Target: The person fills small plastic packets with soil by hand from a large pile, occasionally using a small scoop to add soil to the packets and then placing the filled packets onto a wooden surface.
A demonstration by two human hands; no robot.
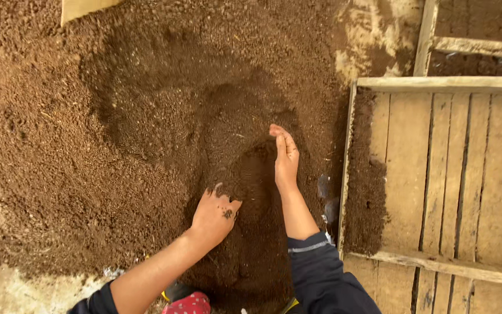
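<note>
- A wide heap of brown soil (117,116) is spread over most of the ground, with a darker, damper hollow scooped into its middle.
- A shallow wooden tray (454,174) made of slats is laid to the right of the heap; a strip of soil is banked against its left inner wall.
- Part of a second wooden frame (472,46) is seen above the tray, at the top right edge.
- A patch of pale bare floor (379,35) is shown between the heap and that frame.
- The right hand (286,157) is stood on edge in the hollow, fingers straight and pressed together, unclenched, with its little-finger side sunk against the soil and nothing gripped.
- The left hand (216,215) is laid palm down on the soil just left of the hollow; its fingertips are buried in the loose soil, so whether they are curled around any of it cannot be told.
- A red dotted shoe (188,303) is seen at the bottom edge, between the two forearms.
</note>
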